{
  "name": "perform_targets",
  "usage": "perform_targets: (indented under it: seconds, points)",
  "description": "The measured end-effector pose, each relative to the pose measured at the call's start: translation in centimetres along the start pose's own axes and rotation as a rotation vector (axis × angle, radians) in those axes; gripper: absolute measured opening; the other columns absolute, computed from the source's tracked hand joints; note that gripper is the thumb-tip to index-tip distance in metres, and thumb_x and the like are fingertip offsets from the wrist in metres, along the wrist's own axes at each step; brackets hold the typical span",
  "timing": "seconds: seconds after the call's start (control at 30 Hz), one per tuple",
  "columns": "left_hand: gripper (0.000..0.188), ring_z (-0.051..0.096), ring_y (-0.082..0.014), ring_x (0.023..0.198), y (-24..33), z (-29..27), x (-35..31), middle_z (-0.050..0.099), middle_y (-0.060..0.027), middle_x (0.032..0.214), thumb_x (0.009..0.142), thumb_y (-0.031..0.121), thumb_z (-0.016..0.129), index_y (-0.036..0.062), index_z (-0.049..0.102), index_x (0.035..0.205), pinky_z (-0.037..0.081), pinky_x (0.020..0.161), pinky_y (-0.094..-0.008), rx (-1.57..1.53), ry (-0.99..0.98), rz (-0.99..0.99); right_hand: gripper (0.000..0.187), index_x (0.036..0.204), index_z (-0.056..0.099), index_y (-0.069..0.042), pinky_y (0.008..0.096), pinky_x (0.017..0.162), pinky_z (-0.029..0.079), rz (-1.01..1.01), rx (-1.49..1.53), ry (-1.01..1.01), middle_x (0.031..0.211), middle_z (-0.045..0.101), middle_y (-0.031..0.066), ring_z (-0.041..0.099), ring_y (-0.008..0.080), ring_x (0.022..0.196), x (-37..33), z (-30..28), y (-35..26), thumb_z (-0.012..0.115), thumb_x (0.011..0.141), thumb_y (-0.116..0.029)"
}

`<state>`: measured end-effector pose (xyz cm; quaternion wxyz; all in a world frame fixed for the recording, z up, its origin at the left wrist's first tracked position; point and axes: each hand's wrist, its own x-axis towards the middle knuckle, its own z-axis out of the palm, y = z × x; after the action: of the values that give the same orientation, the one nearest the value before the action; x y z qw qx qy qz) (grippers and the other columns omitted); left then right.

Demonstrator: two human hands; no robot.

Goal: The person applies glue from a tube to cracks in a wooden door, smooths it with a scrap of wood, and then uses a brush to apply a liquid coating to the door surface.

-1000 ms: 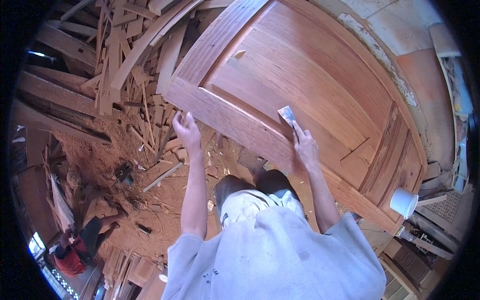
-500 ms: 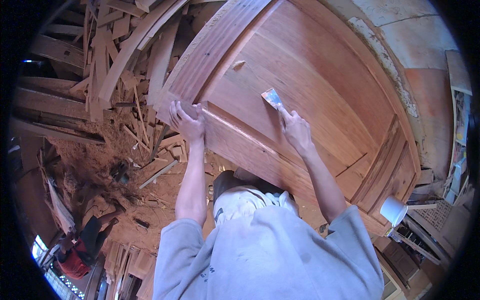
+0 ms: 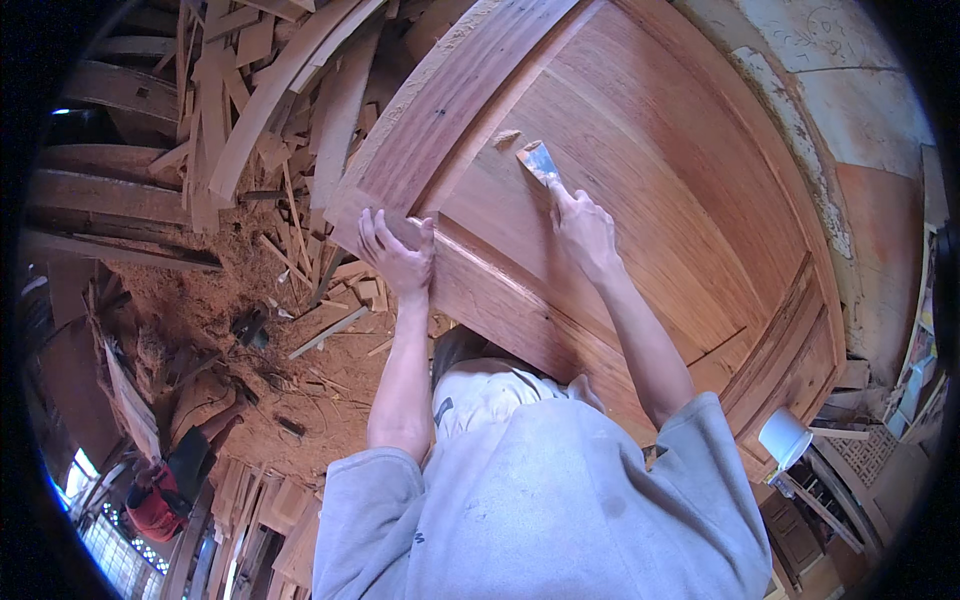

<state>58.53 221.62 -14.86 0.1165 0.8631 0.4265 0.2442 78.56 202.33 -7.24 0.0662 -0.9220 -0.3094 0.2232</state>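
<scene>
A large reddish-brown wooden panel door point(image 3: 640, 220) with a raised frame lies in front of me. My right hand point(image 3: 585, 232) is closed round a putty knife point(image 3: 537, 162), its wide metal blade held over the door's inner panel. Close to the blade's far left corner is a small tan lump of putty point(image 3: 507, 139) on the wood. My left hand point(image 3: 402, 258) lies on the near left corner of the door's frame with its fingers spread, holding nothing.
On the door's near right corner stands a white tub point(image 3: 785, 437). Scrap boards point(image 3: 265, 95) are piled at the far left, above sawdust point(image 3: 215, 290) on the floor. At the lower left, a person in a red top point(image 3: 158, 512) is near stacked planks point(image 3: 240, 520).
My right hand has moved the putty knife away from me and left across the panel, nearer to the putty lump. My left hand stays on the frame corner. The view has shifted slightly.
</scene>
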Motion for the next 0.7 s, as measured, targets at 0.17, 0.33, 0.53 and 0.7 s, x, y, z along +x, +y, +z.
perform_targets:
  seconds: [0.17,0.33,0.53,0.7]
  points:
    - [0.077,0.038,-0.0399,0.131,0.2,-0.4,0.2,0.044,-0.0249,0.137,0.081,0.055,0.069,-0.0029,0.048,0.127,0.027,0.110,-0.0519,0.003,0.019,-0.003,0.041,0.132,0.052,-0.020,0.0497,0.072,0.054,-0.016,0.010,-0.007,0.095,0.061,0.0202,0.067,0.0384,0.081,0.3,-0.4,-0.1,0.055,0.092,-0.020]
    - [0.066,0.042,-0.0375,0.130,3.3,-0.1,0.7,0.047,-0.0224,0.137,0.087,0.042,0.066,-0.0017,0.046,0.132,0.028,0.112,-0.0481,-0.220,-0.040,0.057,0.040,0.133,0.052,-0.022,0.0475,0.073,0.054,-0.077,0.007,0.007,0.094,0.061,0.0180,0.067,0.0362,0.085,1.4,-0.9,2.8,0.051,0.093,-0.020]
    - [0.078,0.033,-0.0422,0.137,13.5,5.0,2.2,0.036,-0.0301,0.145,0.090,0.034,0.063,-0.0104,0.028,0.143,0.024,0.115,-0.0458,-0.458,-0.363,0.254,0.040,0.129,0.056,-0.026,0.0449,0.072,0.055,-0.240,-0.034,0.026,0.094,0.061,0.0159,0.067,0.0328,0.084,3.3,-2.8,5.3,0.050,0.091,-0.016]
    - [0.083,0.020,-0.0433,0.143,15.5,9.4,2.9,0.023,-0.0333,0.150,0.092,0.038,0.057,-0.0116,0.016,0.146,0.014,0.118,-0.0495,-0.406,-0.370,0.052,0.041,0.127,0.058,-0.028,0.0447,0.072,0.055,-0.336,-0.096,0.045,0.095,0.062,0.0160,0.067,0.0321,0.084,5.1,-4.0,5.5,0.050,0.089,-0.015]
